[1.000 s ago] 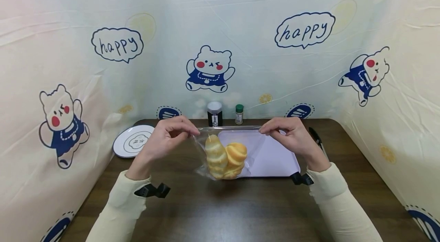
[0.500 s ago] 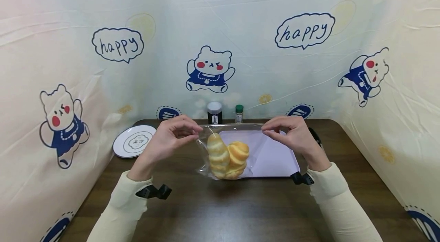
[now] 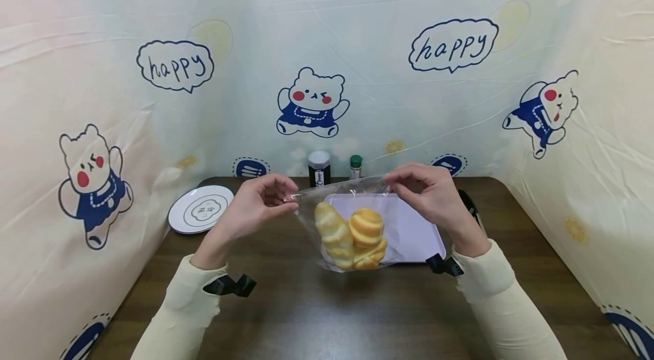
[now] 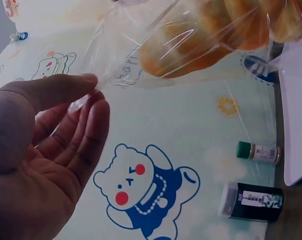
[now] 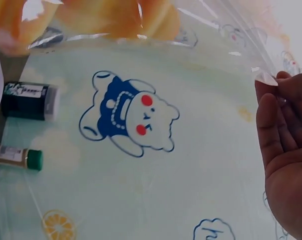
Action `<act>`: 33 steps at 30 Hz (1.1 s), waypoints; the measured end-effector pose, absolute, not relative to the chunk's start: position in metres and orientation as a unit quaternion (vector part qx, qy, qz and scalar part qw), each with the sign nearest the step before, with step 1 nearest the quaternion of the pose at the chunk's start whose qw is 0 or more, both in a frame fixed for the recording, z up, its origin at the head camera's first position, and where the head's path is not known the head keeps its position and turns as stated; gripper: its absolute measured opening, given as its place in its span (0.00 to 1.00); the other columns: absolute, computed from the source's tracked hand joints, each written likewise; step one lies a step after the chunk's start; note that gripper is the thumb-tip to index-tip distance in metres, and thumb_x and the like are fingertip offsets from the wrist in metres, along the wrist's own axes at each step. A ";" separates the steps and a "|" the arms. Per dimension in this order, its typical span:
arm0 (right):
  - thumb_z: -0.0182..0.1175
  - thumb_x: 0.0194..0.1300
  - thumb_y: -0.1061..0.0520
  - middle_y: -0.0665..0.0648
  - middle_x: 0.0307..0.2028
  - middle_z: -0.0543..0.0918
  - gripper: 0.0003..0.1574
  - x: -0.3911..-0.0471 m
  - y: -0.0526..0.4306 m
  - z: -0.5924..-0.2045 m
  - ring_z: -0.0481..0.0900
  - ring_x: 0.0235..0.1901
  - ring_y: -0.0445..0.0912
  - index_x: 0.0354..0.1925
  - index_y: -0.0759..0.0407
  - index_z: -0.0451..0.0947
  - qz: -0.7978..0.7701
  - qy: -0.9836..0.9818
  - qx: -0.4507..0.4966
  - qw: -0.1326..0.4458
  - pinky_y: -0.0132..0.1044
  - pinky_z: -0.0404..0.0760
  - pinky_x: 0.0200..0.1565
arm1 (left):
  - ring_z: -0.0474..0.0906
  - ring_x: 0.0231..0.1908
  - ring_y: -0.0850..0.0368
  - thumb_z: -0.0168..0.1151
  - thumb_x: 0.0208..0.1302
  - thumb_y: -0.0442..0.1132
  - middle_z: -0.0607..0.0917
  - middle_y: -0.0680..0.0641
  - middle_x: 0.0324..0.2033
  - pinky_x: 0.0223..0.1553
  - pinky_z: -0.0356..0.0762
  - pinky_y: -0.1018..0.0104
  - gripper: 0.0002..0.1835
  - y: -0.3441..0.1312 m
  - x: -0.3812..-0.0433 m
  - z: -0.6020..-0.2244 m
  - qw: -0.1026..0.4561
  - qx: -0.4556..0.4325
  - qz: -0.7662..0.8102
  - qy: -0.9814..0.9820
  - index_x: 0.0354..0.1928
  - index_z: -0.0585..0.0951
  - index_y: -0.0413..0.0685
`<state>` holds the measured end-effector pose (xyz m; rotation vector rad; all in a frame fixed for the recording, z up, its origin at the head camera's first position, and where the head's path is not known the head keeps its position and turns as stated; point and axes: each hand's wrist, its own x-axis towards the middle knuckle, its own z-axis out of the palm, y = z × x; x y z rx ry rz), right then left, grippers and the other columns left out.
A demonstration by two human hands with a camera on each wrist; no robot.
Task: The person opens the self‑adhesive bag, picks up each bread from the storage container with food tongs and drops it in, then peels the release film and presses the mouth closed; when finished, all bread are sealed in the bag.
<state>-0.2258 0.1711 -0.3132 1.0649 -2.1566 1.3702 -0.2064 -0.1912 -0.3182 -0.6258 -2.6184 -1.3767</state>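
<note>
A clear plastic bag point(image 3: 306, 209) hangs between the two hands above the table, its top edge slanting up to the right. Inside it lie bread pieces: a long pale twisted roll point(image 3: 333, 232) on the left and rounder golden bread point(image 3: 365, 229) on the right. The left hand point(image 3: 255, 204) pinches the bag's upper left corner between thumb and fingers, as the left wrist view also shows of the bag's corner point(image 4: 108, 65). At the upper right corner the right hand point(image 3: 429, 195) pinches the film; in the right wrist view its fingertips point(image 5: 268, 87) hold the edge.
Behind the bag, a pale lilac tray point(image 3: 416, 235) lies on the dark wooden table point(image 3: 327, 320). A white plate point(image 3: 179, 209) is at the left. A black jar with a white lid point(image 3: 319, 170) and a green-capped shaker point(image 3: 355, 166) stand at the back. A black-handled utensil point(image 3: 467, 201) is partly hidden at right.
The bag with the bread has swung to the right and its top edge now tilts. The right hand has risen slightly; the left hand stays nearly in place. Both keep pinching the bag.
</note>
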 end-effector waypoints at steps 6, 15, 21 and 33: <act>0.64 0.60 0.74 0.58 0.41 0.87 0.16 -0.221 0.165 -0.306 0.83 0.38 0.37 0.43 0.60 0.86 0.477 -0.762 0.397 0.185 0.28 0.85 0.39 | 0.80 0.39 0.55 0.70 0.63 0.47 0.85 0.54 0.40 0.41 0.80 0.68 0.17 -0.185 -0.209 -0.318 0.021 -0.248 -0.425 -0.870 0.54 0.83 0.60; 0.63 0.61 0.73 0.55 0.41 0.88 0.16 -0.220 0.161 -0.305 0.82 0.37 0.37 0.43 0.58 0.86 0.439 -0.775 0.417 0.182 0.28 0.85 0.42 | 0.79 0.48 0.60 0.61 0.69 0.53 0.84 0.57 0.47 0.53 0.81 0.55 0.18 -0.144 -0.217 -0.315 0.024 -0.293 -0.396 -0.870 0.57 0.82 0.58; 0.64 0.61 0.72 0.53 0.41 0.88 0.17 -0.221 0.160 -0.307 0.82 0.38 0.37 0.44 0.56 0.86 0.424 -0.779 0.429 0.174 0.30 0.85 0.45 | 0.78 0.50 0.62 0.58 0.71 0.54 0.84 0.60 0.49 0.56 0.79 0.55 0.16 -0.110 -0.217 -0.310 0.023 -0.329 -0.394 -0.858 0.56 0.82 0.62; 0.64 0.61 0.71 0.49 0.39 0.88 0.18 -0.217 0.154 -0.303 0.79 0.34 0.37 0.44 0.52 0.87 0.395 -0.775 0.457 0.184 0.28 0.81 0.36 | 0.77 0.33 0.61 0.63 0.68 0.49 0.83 0.60 0.30 0.38 0.80 0.67 0.05 -0.080 -0.214 -0.316 0.028 -0.312 -0.396 -0.863 0.36 0.84 0.60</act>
